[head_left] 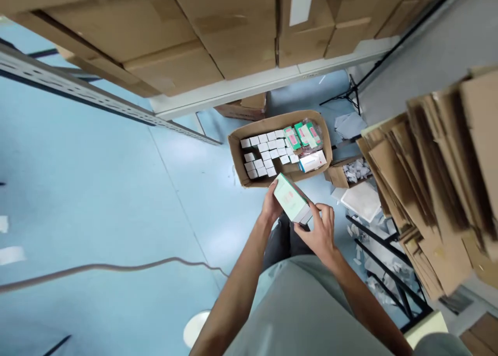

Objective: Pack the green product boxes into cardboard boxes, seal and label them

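Note:
Between my two hands is a small green and white carton with a pinkish print on its front, held tilted in front of my body. My left hand grips its upper left side. At the lower right end, the fingers of my right hand close around the carton's white end. Just beyond it on the floor stands an open cardboard box. Inside are several small white boxes in rows, several green and pink cartons and a white and blue box.
Large brown cartons fill a shelf ahead. Flattened cardboard leans on a black rack at right, near a small box of paper scraps. A hose crosses the blue floor at left.

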`<state>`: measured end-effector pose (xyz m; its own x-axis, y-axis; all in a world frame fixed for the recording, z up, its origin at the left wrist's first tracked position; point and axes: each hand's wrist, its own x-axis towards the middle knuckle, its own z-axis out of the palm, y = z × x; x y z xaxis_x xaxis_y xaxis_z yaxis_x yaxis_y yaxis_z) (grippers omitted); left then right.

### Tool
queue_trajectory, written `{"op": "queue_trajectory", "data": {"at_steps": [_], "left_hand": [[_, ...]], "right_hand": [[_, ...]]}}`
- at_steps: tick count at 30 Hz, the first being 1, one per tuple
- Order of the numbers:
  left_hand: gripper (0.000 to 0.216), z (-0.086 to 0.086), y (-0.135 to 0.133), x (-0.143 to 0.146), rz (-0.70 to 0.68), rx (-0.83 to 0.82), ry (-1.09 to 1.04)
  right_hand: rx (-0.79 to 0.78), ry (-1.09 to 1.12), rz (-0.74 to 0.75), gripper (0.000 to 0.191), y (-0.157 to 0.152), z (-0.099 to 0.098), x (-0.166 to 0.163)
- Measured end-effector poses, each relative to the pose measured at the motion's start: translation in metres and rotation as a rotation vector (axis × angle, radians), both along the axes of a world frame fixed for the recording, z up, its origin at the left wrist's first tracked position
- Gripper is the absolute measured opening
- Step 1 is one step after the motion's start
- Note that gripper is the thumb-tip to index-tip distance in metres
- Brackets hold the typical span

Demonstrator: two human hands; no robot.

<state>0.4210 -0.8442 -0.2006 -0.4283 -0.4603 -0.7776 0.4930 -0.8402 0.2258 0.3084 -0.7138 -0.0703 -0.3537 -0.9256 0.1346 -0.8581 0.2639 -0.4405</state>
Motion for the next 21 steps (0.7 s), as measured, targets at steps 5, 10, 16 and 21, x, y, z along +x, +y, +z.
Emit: {"op": "queue_trajectory", "data": {"at_steps": [5,10,16,21], "left_hand": [[0.044,0.068,0.034,-0.025,-0.243,-0.065,0.009],[0.041,0.12,0.083,-0.07,-0.51,-0.149,0.017],[0.041,0.178,0.16,-0.132,-0.811,-0.19,0.079],[0.034,0.209,0.266,-0.201,-1.077,-0.149,0.103]], "right_hand": [[-0.094,0.022,-0.092,0.087,0.057,0.081,-0.01],[-0.19,0.008,-0.278,0.083,0.121,0.135,-0.033],[-0.325,0.012,-0.538,0.067,0.22,0.192,-0.064],[-0.402,-0.012,-0.752,0.051,0.335,0.22,-0.079]]}}
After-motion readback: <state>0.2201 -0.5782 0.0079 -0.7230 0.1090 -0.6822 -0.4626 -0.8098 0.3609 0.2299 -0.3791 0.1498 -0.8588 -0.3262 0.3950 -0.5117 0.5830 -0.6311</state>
